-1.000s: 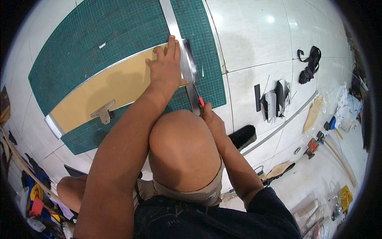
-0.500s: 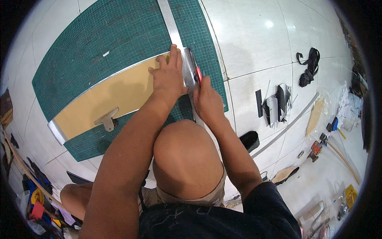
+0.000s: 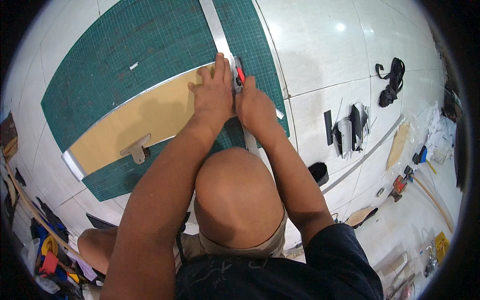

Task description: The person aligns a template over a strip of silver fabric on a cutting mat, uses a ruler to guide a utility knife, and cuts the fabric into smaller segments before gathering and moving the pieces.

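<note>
My left hand (image 3: 214, 92) lies with fingers spread, pressing on the right end of a tan sheet (image 3: 150, 115) with silver edges and on the metal ruler (image 3: 215, 27) that crosses it. Close beside it, my right hand (image 3: 256, 111) grips a red and black utility knife (image 3: 240, 74) against the ruler's right side. The blade tip is too small to make out. A silver bulldog clip (image 3: 136, 148) is clamped on the sheet's near edge. Beneath everything is a green cutting mat (image 3: 125, 47). A pale strip end (image 3: 279, 114) sticks out to the right of my right hand.
On the tiled floor to the right are black and white offcuts (image 3: 347, 129), a bundle of black strap (image 3: 391, 82), a long grey strip (image 3: 362, 156) and a hammer (image 3: 430, 192). A small white scrap (image 3: 133, 65) lies on the mat. Mixed materials (image 3: 50, 250) crowd the lower left.
My right hand and the knife have shifted left, closer to my left hand. The silver strip beside the ruler has come away, and its end now shows right of my right hand.
</note>
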Available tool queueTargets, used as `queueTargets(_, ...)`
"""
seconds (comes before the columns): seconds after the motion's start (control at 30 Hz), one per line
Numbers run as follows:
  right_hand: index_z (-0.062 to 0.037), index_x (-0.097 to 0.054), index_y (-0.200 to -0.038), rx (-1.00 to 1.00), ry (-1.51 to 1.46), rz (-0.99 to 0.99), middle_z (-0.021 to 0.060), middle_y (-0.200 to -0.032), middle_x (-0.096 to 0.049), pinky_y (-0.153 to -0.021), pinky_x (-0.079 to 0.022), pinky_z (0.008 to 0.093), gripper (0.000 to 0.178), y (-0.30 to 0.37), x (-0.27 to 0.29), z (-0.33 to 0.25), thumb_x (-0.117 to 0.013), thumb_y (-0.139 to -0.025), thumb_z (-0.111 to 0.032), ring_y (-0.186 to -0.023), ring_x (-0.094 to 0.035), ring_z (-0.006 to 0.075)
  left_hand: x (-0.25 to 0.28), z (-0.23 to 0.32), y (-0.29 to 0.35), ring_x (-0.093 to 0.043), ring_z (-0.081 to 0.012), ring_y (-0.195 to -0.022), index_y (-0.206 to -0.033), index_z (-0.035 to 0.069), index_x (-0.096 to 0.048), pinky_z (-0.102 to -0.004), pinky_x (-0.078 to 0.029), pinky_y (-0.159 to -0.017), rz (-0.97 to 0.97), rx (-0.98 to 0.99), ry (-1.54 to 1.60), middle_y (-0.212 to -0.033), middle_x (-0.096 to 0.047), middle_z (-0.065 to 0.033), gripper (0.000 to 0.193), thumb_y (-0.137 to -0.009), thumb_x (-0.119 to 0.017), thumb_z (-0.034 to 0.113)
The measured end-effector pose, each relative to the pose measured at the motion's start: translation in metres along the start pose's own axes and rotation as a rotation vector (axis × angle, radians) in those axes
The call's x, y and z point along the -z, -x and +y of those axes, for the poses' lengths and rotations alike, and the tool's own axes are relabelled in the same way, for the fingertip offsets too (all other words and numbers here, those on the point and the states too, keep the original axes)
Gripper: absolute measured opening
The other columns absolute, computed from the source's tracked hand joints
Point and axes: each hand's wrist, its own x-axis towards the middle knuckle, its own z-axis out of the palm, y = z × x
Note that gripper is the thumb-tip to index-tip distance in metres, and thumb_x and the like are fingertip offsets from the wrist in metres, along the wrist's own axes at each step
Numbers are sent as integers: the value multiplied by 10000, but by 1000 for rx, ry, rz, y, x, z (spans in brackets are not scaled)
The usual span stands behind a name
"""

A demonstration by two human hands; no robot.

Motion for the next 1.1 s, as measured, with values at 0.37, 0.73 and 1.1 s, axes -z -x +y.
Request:
queueTargets(0.37,-17,-371,-1175,-121,-20,-218,298,-870,-657,-701,-490,585,314,117,-9,61,-499,-937,-178,-808,-643,493,17,3,1,-343,-414,-1340,-1534,34,-170,-574,-524,-934,-88,16,43,-1614,-85,-80,1273,-598,-871,538)
queueTargets(0.73,-28,-378,-1085,-170,43,-203,262,-842,-654,-652,-493,562,229,128,12,39,-477,-966,-198,-773,-646,475,17,-2,4,-340,-408,-1345,-1534,36,-175,-580,-508,-959,-106,15,90,-1616,-84,-77,1261,-597,-885,492)
queueTargets(1.1,1,-397,-1017,29,-79,109,311,-749,-627,-622,-490,584,217,6,-17,5,-466,-979,-201,-692,-629,494,5,-1,1,-377,-409,-1310,-1542,59,-214,-605,-498,-960,-21,9,20,-1616,-124,-76,870,-865,-637,404)
